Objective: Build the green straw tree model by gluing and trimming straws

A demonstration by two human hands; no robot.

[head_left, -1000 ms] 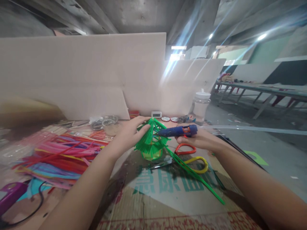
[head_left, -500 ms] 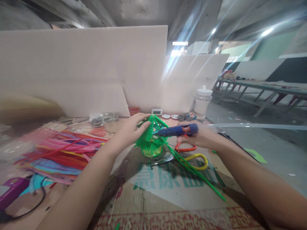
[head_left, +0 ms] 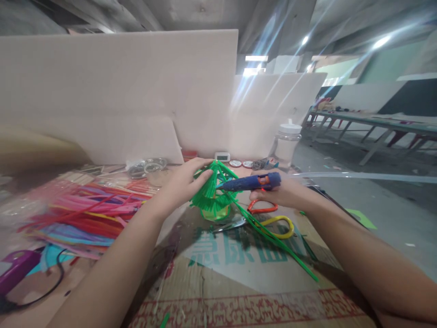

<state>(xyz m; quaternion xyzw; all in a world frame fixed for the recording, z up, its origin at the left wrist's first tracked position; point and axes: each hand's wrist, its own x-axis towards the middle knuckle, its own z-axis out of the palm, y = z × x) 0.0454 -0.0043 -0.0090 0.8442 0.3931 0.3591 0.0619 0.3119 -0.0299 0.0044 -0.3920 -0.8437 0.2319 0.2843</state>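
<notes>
A small green model house [head_left: 209, 196], its pointed roof covered with green pipe cleaners, stands at the middle of the work surface. My left hand [head_left: 194, 180] is closed around the left side of the roof near its peak. My right hand [head_left: 278, 193] grips a blue hot glue gun [head_left: 251, 182], with its nozzle at the roof's front and a clear glue stick [head_left: 341, 175] jutting out behind. Loose green pipe cleaners [head_left: 283, 248] trail from the roof toward the lower right. They lie across scissors [head_left: 292, 228] with a yellow and a red handle loop.
Colourful pipe cleaners [head_left: 92, 212] are heaped at the left, near a purple device [head_left: 20, 269] with a black cable. A clear bottle [head_left: 287, 143] with white lid, a small digital clock [head_left: 222, 157] and white boards [head_left: 119, 91] stand behind. Printed cardboard [head_left: 218, 278] lies in front.
The view has shifted slightly, so everything sits a little higher in the picture. My left hand still holds the roof and the glue gun's nozzle stays at its front.
</notes>
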